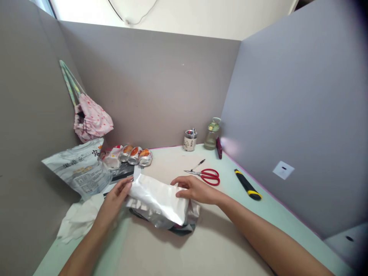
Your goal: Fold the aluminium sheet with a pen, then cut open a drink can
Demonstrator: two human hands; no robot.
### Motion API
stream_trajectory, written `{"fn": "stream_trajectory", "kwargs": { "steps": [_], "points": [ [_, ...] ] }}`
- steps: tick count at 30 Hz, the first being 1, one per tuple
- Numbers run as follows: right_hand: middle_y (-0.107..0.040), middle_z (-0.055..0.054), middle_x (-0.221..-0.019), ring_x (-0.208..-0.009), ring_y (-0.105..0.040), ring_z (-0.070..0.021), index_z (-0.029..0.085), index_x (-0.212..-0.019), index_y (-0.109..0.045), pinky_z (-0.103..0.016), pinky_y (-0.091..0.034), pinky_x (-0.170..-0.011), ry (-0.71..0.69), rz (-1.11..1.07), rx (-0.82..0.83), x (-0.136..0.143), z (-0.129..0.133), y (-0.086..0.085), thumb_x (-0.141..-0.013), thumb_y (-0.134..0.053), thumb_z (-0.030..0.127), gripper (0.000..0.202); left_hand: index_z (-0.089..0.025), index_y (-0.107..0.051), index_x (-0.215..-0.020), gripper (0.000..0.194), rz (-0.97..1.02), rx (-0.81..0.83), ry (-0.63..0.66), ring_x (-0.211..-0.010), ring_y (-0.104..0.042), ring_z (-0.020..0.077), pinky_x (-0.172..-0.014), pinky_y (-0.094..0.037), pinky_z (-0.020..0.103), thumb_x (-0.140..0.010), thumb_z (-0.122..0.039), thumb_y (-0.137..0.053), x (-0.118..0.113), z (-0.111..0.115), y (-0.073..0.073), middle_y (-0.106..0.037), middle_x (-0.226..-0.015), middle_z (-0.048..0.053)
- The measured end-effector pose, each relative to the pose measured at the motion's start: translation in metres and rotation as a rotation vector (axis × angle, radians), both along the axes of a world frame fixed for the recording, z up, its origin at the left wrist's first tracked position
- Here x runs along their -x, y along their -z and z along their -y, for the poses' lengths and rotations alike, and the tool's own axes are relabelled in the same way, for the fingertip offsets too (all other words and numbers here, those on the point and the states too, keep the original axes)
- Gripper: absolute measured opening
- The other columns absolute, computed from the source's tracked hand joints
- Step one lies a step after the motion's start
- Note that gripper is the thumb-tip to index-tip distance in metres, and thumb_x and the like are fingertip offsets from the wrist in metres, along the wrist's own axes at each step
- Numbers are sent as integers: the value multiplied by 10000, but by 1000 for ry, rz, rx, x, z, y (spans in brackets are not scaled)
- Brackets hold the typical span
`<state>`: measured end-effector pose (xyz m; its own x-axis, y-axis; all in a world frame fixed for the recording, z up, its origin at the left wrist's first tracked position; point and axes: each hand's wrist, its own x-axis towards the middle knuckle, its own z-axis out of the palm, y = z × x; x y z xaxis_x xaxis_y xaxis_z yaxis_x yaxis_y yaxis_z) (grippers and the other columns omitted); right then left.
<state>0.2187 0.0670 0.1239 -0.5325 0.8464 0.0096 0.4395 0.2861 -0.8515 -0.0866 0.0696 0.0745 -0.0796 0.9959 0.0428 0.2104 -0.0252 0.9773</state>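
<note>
A shiny silver foil pouch point(156, 197) lies on the desk in front of me, its top part folded over and its lower side crumpled, with dark patches along the near edge. My left hand point(119, 191) pinches the pouch's left end between thumb and fingers. At the opposite end, my right hand point(192, 188) grips the upper right edge, thumb on the near face and fingers behind. What the pouch contains is hidden. Just beyond my right hand lie red-handled scissors point(211, 177) and a pen point(198, 165).
Left of the pouch are a large printed plastic bag point(83, 168), white tissues point(79, 218) and three cans point(134, 155). A pen holder point(190, 140), a green-lidded bottle point(212, 134) and a dark red phone-like object point(219, 148) stand behind. A black-yellow utility knife point(248, 185) lies right. A pink cloth bag point(93, 119) hangs left.
</note>
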Motion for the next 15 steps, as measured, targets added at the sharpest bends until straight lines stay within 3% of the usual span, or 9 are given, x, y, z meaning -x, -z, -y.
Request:
{"fn": "stream_trajectory", "kwargs": {
  "steps": [4, 8, 15],
  "points": [
    [-539, 44, -672, -619, -473, -126, 167, -1042, -710, -239, -350, -586, -6, -48, 99, 0, -9, 12, -785, -698, 219, 262, -199, -609, -1198, 720, -153, -28, -42, -1231, -560, 364, -1059, -416, 487, -712, -731, -634, 13, -6, 12, -632, -1294, 146],
    [-486, 60, -628, -577, -422, -111, 149, -1043, -703, -241, -318, -566, 33, -160, 165, -2, -17, 20, -770, -705, 270, 299, -213, -628, -1187, 689, -232, 12, 26, -1114, -636, 360, -987, -475, 500, -738, -734, -601, 21, -7, 23, -667, -1254, 132],
    [-550, 28, -714, -661, -527, -135, 148, -1111, -664, -269, -414, -656, 143, -356, 201, -9, -24, 18, -762, -740, 421, 450, -197, -622, -1191, 643, -240, -16, 101, -1047, -655, 319, -894, -519, 417, -817, -711, -524, 22, -4, 13, -728, -1114, 111]
  ]
}}
